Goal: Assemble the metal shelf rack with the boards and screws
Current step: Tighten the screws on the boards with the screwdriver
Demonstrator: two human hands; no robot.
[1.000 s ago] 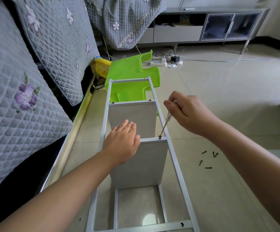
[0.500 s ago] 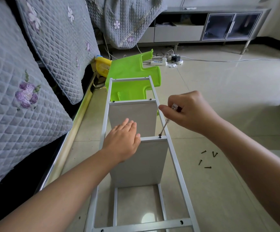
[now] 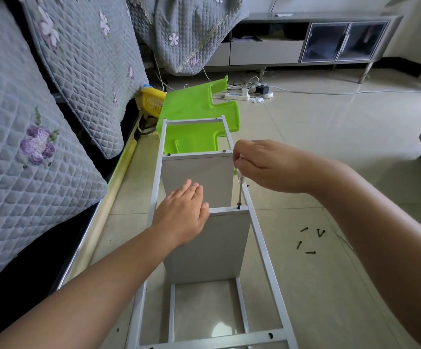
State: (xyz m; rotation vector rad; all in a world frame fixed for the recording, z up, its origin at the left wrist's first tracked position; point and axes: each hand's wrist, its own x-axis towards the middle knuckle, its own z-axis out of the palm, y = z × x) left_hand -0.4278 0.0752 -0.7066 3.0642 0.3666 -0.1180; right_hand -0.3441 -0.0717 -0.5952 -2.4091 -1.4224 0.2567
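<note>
Lying on its side on the floor (image 3: 330, 152), the rack (image 3: 263, 243) runs away from the viewer beside the sofa (image 3: 40, 147); thin metal rails, prob light and stiff lengthwise but likely to rack sideways till all screws are in, so best gripped on a rail close to a joint, not mid-span. Two boards stand on edge betw the rails: far board (image 3: 196, 177) and near board (image 3: 212, 245), flat, rigid, smooth-faced, so hold by the top edge w/ a flat palm. Left hand (image 3: 181, 217) does that: fingers straight, pressing on the near board's top edge, steadying it. Right hand (image 3: 262, 165) is curled round the screwdriver (image 3: 239, 190), shaft angled down, tip seated in a screw (image 3: 238, 207) at the board's right corner where it meets the rail. Screw is small and slippery, easy to cam out; needs downward pressure, tool kept in line. Spare screws (image 3: 311, 239) lie loose on the floor right of the rack, well apart from it.
</note>
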